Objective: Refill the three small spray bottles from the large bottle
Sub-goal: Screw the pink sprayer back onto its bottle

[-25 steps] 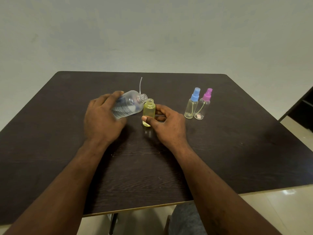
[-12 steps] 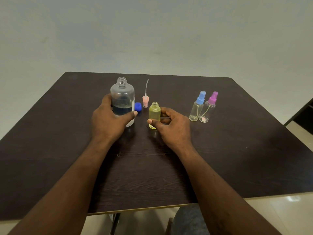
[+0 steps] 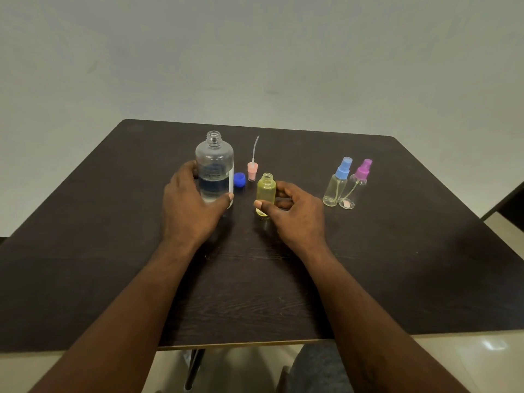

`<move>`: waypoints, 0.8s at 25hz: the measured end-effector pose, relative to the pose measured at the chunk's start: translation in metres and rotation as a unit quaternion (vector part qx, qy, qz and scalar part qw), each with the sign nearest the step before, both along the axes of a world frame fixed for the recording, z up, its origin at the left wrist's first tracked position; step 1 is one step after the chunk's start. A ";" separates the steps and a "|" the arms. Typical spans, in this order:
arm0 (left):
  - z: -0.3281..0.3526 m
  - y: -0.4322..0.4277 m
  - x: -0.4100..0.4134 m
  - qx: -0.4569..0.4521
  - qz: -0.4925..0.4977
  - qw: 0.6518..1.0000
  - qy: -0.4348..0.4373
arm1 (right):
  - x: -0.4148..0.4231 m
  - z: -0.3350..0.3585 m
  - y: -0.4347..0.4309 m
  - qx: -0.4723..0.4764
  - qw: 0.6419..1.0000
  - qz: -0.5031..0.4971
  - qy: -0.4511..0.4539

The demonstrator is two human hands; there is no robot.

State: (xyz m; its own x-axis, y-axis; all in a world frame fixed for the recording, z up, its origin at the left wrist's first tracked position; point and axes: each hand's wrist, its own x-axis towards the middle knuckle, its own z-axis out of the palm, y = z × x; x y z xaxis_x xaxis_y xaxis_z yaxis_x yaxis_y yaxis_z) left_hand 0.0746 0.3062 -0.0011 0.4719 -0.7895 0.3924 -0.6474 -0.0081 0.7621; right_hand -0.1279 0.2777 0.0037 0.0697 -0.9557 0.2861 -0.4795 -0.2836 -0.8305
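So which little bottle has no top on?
The yellow bottle in the right hand; the other two wear a blue top and a purple top.

Upright and uncapped, partly filled large clear bottle [image 3: 214, 165] wrapped by the left hand's fingers [image 3: 190, 169] and thumb. Upright, open-necked small yellow bottle [image 3: 266, 191] pinched between the right hand's fingers [image 3: 284, 187] and thumb. Well right of those fingers, blue-topped bottle [image 3: 336, 184] and purple-topped bottle [image 3: 356, 186], capped, upright, side by side.

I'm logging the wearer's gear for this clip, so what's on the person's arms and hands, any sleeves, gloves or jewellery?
Nothing worn: the left hand and right hand are bare, without gloves, rings or watch, and both forearms show no sleeves.
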 end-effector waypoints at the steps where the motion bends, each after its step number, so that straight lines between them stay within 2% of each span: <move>1: 0.000 0.003 -0.002 0.001 0.025 1.000 -0.010 | 0.000 0.000 0.000 0.003 1.000 -0.001 0.002; 5: 0.007 0.025 -0.020 -0.006 0.093 0.996 -0.016 | 0.001 0.000 0.001 0.004 1.000 -0.006 -0.002; 8: 0.007 0.035 -0.033 0.007 0.021 0.998 -0.061 | 0.002 0.000 0.001 0.008 1.000 -0.009 -0.013; 10: 0.008 0.036 -0.042 0.059 -0.055 0.987 -0.138 | 0.002 0.000 0.001 0.005 1.000 -0.004 -0.017; 12: 0.010 0.033 -0.048 0.104 -0.092 0.974 -0.180 | 0.002 0.001 0.001 -0.003 1.000 -0.001 -0.013; 15: 0.013 0.026 -0.050 0.142 -0.087 0.970 -0.177 | 0.001 0.000 0.000 -0.007 1.000 0.003 -0.002; 20: 0.016 0.022 -0.062 0.150 -0.078 0.972 -0.165 | 0.001 0.001 0.002 -0.007 1.000 0.015 0.014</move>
State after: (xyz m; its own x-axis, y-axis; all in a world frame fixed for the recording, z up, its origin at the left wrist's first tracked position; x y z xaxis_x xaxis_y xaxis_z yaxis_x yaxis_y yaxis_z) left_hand 0.0128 0.3282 0.0147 0.2254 -0.9436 0.2427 -0.8671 -0.0806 0.4916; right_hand -0.1270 0.2793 0.0051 0.1062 -0.9489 0.2972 -0.4930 -0.3098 -0.8130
